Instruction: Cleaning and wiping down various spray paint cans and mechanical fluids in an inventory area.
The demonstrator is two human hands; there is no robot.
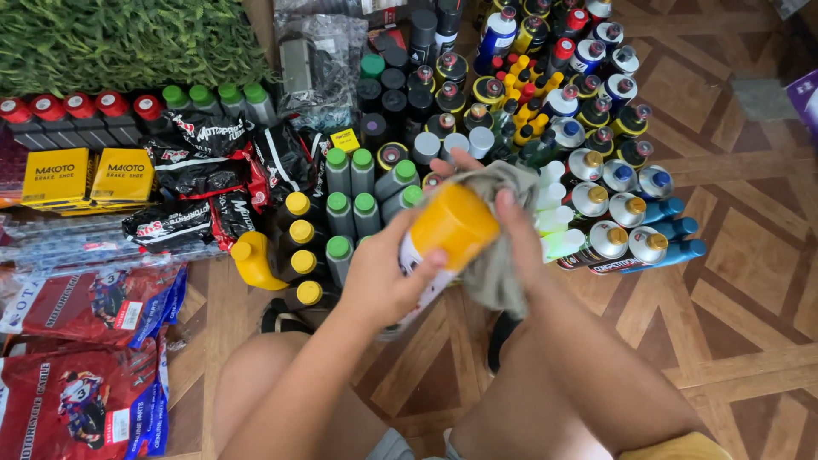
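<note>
My left hand (379,277) grips a spray can with a yellow cap (450,226), tilted so the cap points up towards me. My right hand (511,223) presses a grey-green cloth (494,264) against the can's cap and side; the cloth hangs down under my fingers. Both hands meet over the wooden floor, above my bare knees.
Many bottles and cans stand on the floor ahead: grey bottles with green caps (351,183), yellow-capped bottles (298,243), several spray cans (613,204) to the right. Black packets (204,162), yellow boxes (55,175) and red packets (94,302) lie left. Parquet floor (750,281) extends right.
</note>
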